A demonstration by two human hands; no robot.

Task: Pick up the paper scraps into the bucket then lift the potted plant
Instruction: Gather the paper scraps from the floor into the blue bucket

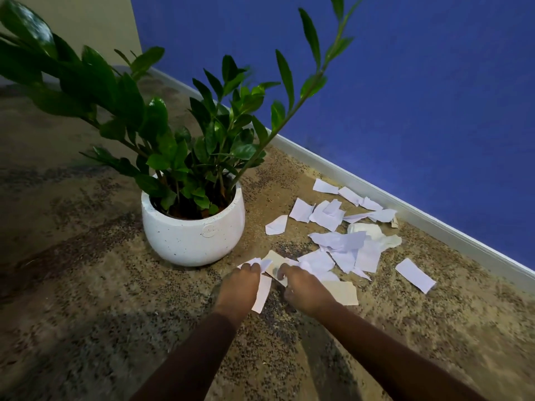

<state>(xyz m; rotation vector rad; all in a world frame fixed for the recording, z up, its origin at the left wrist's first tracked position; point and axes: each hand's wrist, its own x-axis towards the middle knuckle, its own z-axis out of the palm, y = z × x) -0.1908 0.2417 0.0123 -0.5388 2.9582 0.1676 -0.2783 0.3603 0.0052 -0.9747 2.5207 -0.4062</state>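
Several white paper scraps (341,241) lie scattered on the speckled carpet to the right of a potted plant (193,227), a leafy green plant in a round white pot. My left hand (241,287) grips a scrap near the pot's base, with a white strip hanging beside it. Just to its right, my right hand (304,287) has its fingers curled round crumpled scraps. A loose scrap (415,274) lies apart at the right. No bucket is in view.
A blue wall (419,96) with a pale baseboard (405,204) runs diagonally behind the scraps. A beige wall stands at the upper left. Long plant stems lean out over the carpet toward the wall.
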